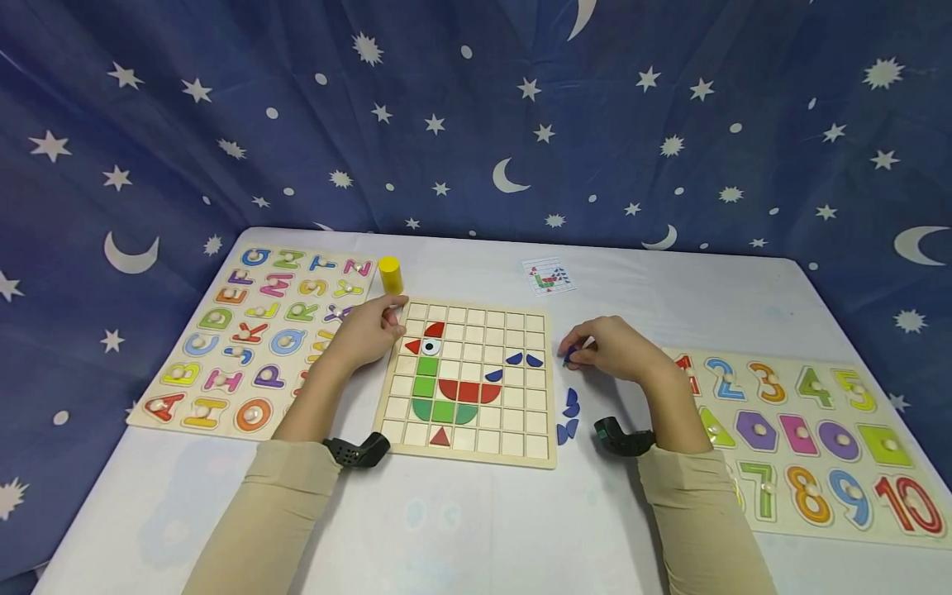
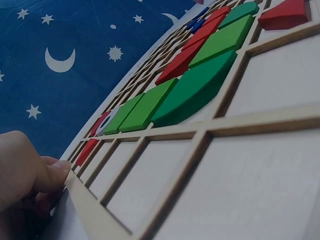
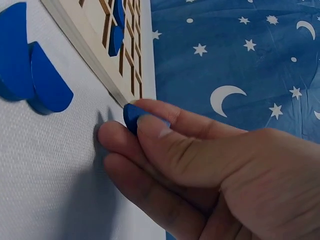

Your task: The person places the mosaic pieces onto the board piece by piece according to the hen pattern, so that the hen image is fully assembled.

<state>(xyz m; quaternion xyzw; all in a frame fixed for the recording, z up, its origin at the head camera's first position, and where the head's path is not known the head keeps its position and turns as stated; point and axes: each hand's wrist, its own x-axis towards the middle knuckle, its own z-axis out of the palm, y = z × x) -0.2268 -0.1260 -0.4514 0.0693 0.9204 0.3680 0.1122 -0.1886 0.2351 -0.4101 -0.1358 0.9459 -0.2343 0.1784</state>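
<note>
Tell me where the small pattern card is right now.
In the head view the pattern card lies flat on the table beyond the grid board, near its far right corner, right of the yellow cylinder.

Loose blue pieces (image 1: 568, 416) beside grid board (image 1: 544, 456)
</note>
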